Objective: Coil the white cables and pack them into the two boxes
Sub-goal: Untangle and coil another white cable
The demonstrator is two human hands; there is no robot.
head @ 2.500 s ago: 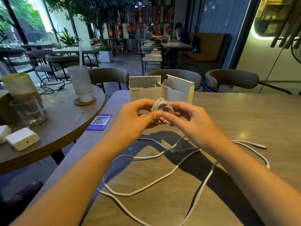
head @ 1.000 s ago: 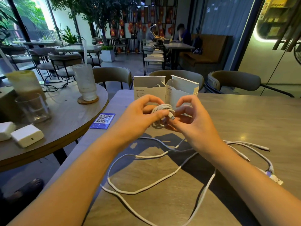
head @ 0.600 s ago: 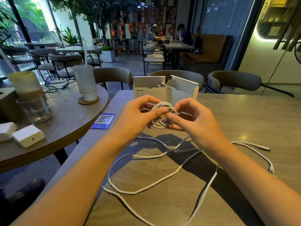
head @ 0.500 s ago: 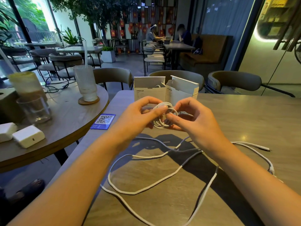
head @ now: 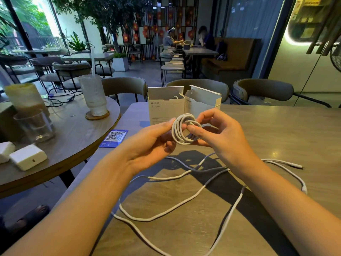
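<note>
A small coil of white cable (head: 180, 131) hangs above the table between both hands. My left hand (head: 151, 143) pinches its left side with thumb and fingers. My right hand (head: 219, 134) grips the right side, thumb pressed on the loops. Just behind the coil stand two open white boxes, the left box (head: 162, 109) with a bit of cable showing inside, and the right box (head: 201, 102) with its flap raised. A long loose white cable (head: 166, 211) sprawls over the table below my hands, its plug ends (head: 295, 165) at the right.
The wooden table (head: 286, 130) carries a blue QR-code card (head: 114, 138) near its left edge. A round table (head: 70, 137) on the left holds a ribbed glass (head: 93, 97), other cups and white chargers (head: 27, 157). Chairs line the far side.
The coil has been turned so its loops face me more openly. My right hand shifted from pinching the cable end to gripping the coil's right side. The loose cable lies unchanged.
</note>
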